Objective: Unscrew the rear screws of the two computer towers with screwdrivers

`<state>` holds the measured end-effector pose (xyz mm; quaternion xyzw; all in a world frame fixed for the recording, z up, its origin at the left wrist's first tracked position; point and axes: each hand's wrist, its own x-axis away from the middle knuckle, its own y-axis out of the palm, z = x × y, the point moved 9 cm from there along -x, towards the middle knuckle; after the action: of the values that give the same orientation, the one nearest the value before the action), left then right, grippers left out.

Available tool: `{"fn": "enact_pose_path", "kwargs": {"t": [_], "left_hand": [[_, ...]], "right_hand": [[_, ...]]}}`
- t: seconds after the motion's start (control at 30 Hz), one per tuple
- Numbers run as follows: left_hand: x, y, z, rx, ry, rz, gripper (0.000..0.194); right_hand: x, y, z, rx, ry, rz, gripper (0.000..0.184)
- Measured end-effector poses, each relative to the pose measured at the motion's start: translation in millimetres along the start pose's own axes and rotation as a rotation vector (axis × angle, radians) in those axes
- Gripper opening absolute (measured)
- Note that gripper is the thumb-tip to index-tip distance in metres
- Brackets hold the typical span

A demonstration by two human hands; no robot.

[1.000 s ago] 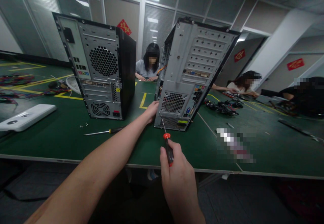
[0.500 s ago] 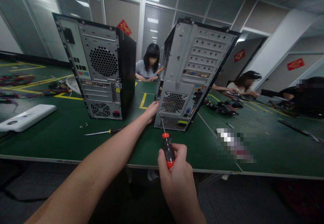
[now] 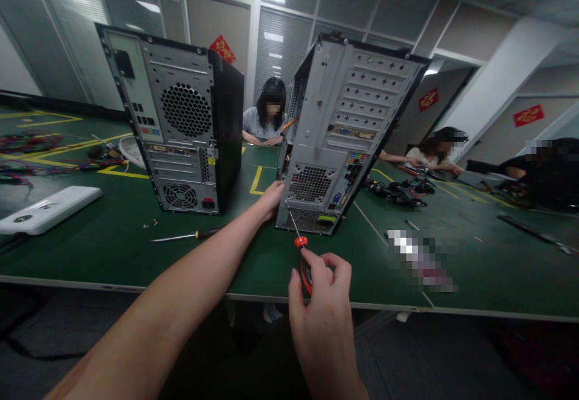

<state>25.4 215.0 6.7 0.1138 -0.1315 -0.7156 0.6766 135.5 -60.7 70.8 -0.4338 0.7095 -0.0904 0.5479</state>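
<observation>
A computer tower (image 3: 325,146) stands with its metal back toward me and its left side open. My right hand (image 3: 321,303) is closed around the red and black handle of a screwdriver (image 3: 301,243). The thin shaft slants up to the lower left corner of the tower's back panel, beside the power supply grille. Against the tower's lower left side rests my left hand (image 3: 271,200); its fingers are hidden behind the panel edge. A second screwdriver (image 3: 176,238), with a yellow collar, lies left of my forearm.
Another computer tower (image 3: 181,116) stands at the left. Small screws (image 3: 154,223) lie before it. A white device (image 3: 58,207) is farther left. Black cables (image 3: 400,190) are bundled at the right on the green table (image 3: 253,276). Several people sit across the table.
My right hand's fingers shift and regrip along the screwdriver handle, which turns and tilts slightly. The shaft's tip stays at the same corner. My left hand and both towers keep their places.
</observation>
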Motion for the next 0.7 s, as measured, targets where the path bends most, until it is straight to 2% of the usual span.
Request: {"fn": "enact_pose_path", "kwargs": {"t": [0.2,0.37,0.53,0.7], "left_hand": [[-1.6,-0.9,1.3,-0.007,0.014,0.010,0.029],[-2.0,0.1,0.2,0.006,0.009,0.005,0.029],[-1.3,1.4,0.2,0.031,0.024,-0.008,0.031],[0.5,1.1,1.2,0.018,0.013,-0.004,0.033]], "right_hand": [[2.3,9.8,-1.3,0.003,-0.018,-0.099,0.030],[2.4,10.9,1.4,-0.049,0.013,-0.111,0.032],[-0.5,8.2,7.6,-0.088,0.104,-0.130,0.033],[-0.1,7.2,17.1,-0.096,0.258,-0.193,0.041]]}}
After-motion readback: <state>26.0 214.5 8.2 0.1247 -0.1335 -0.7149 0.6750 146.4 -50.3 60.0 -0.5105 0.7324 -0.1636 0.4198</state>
